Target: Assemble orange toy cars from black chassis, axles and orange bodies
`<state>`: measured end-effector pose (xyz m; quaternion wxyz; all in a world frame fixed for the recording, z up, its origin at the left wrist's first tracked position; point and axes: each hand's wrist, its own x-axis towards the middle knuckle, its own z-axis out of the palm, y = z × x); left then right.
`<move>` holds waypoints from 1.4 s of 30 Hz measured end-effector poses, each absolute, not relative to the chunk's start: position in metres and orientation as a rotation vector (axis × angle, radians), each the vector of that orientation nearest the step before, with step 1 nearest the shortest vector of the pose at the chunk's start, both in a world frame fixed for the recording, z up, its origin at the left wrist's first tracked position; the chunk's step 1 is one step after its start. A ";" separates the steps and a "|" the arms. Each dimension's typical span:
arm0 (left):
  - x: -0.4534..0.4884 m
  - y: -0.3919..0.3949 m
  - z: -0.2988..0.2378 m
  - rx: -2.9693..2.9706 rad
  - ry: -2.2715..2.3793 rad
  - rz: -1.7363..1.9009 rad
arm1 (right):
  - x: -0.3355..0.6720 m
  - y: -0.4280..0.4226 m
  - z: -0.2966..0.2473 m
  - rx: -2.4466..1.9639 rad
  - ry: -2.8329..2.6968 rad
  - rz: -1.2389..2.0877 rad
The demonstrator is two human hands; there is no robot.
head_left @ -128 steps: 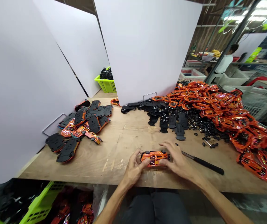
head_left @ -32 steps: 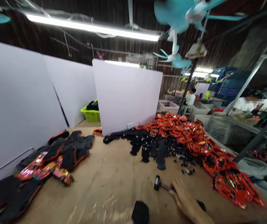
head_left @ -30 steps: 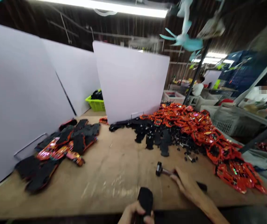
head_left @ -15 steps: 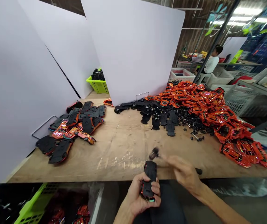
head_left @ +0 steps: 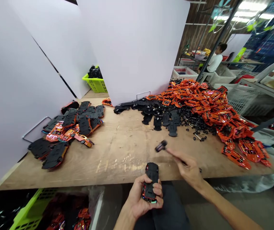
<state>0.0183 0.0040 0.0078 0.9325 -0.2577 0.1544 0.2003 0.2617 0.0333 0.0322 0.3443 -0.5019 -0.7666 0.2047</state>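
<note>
My left hand (head_left: 144,197) is wrapped around a toy car (head_left: 152,172) at the table's front edge. The car's black underside faces up, with red and orange bodywork at its sides. In my right hand (head_left: 190,169) is a small hammer (head_left: 161,146), its dark head raised beyond the car and apart from it. Most of the handle is hidden by my fingers. To the left lie several toy cars (head_left: 85,124), most with their black undersides up.
A big heap of orange car bodies (head_left: 213,105) covers the table's right side. Black chassis plates (head_left: 172,123) and wheel axles (head_left: 196,127) lie before it. White panels (head_left: 137,48) stand behind. A green basket (head_left: 96,85) holds black parts. A person (head_left: 215,60) sits far right.
The hammer has lifted away from the car's far end, and my right hand has risen a little with it. My left hand keeps its grip on the car; the view has shifted slightly.
</note>
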 end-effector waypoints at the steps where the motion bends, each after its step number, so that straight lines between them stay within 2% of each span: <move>1: 0.018 0.004 0.008 -0.530 0.332 0.409 | 0.257 0.036 0.031 -1.278 -2.049 0.567; 10: 0.019 0.007 0.013 -0.512 0.412 0.403 | 0.264 0.034 0.035 -1.295 -2.238 0.548; 14: 0.023 0.000 0.014 -0.441 0.421 0.475 | 0.289 0.044 0.036 -1.420 -1.958 0.666; 16: 0.025 -0.008 0.019 -0.325 0.483 0.486 | 0.301 0.051 0.032 -1.471 -1.938 0.689; 20: 0.029 -0.015 0.038 0.138 0.715 0.621 | 0.296 0.050 0.028 -1.543 -1.748 0.475; 21: 0.030 -0.012 0.041 0.254 0.751 0.695 | 0.288 0.045 0.029 -1.497 -1.659 0.549; 24: 0.029 0.012 0.042 0.470 0.818 0.929 | 0.249 0.026 0.031 -1.237 -1.470 1.045; 26: 0.023 0.035 0.037 0.549 0.860 1.035 | 0.224 0.019 0.027 -1.150 -1.384 1.201; 29: 0.007 0.064 0.029 0.828 0.934 1.037 | 0.207 0.026 0.014 -1.206 -1.365 1.075; 35: -0.014 0.085 0.015 1.679 1.109 0.862 | 0.236 0.051 -0.005 -1.261 -1.648 0.900; 42: -0.003 0.077 -0.008 1.520 1.192 0.966 | 0.226 0.050 -0.017 -1.250 -1.507 0.881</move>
